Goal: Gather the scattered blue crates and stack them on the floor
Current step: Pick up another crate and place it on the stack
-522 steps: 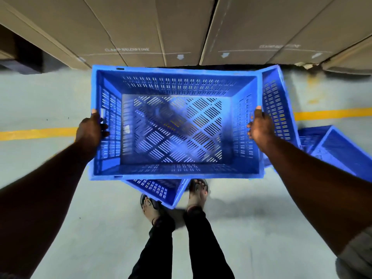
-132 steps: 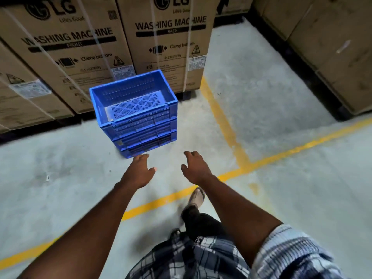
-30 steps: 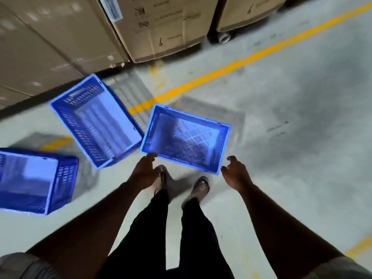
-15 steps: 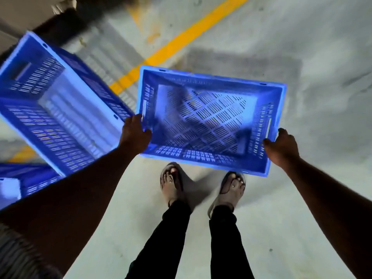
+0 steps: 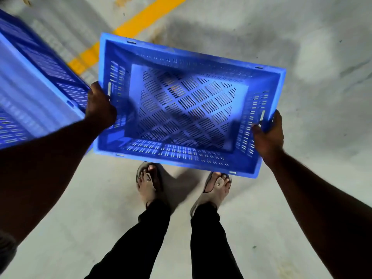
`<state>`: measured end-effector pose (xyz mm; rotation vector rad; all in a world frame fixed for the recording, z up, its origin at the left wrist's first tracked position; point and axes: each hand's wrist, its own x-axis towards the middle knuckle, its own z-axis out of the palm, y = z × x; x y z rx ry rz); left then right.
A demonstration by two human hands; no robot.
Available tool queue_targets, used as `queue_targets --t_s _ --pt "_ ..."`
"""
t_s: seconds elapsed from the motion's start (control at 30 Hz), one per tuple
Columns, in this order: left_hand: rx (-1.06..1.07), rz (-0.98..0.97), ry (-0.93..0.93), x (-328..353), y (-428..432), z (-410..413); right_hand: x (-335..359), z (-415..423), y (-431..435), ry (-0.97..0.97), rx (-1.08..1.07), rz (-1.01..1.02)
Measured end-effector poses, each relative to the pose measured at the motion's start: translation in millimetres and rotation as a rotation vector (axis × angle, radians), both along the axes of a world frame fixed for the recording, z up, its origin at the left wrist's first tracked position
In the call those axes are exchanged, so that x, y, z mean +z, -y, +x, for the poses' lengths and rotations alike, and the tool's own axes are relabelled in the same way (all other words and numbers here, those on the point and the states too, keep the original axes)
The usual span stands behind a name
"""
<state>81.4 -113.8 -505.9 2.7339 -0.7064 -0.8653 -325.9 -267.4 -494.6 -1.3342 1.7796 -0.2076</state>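
One slotted blue plastic crate gripped at both short ends, left hand and right hand each curled over its rim, held above grey concrete floor, another blue crate just left; next, probably carrying it over to nest squarely on a stack.

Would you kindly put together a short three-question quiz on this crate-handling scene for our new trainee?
1. True or false: the left hand and the right hand each grip a short end of the open crate.
2. What lies to that crate's left? A) a second blue crate B) a bucket C) a trolley
3. Fill in: the line painted on the floor is ____.
Key: 1 true; 2 A; 3 yellow.
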Motion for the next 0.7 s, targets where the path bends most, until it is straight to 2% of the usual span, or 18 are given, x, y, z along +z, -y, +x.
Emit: queue_targets --t_s 0.1,0.23,0.33,0.43,0.53,0.7 --pt "-0.010 -0.009 -0.016 14 -1 -1 10 2 0 0.017 0.015 -0.040" --pt "-0.034 -0.055 -0.088 39 -8 -6 27 -7 6 -0.095 -0.017 -0.042" --pt "-0.019 -0.060 -0.138 59 -17 -8 55 -16 8 -0.144 -0.019 -0.049" --pt "0.011 -0.143 -0.194 95 -19 -13 95 -24 8 -0.197 0.043 -0.071" --pt "-0.114 -0.075 -0.085 141 -19 -23 135 -30 10 -0.224 0.095 -0.116" --pt "-0.298 -0.056 -0.015 221 -22 -27 213 -35 7 -0.237 0.077 -0.152"
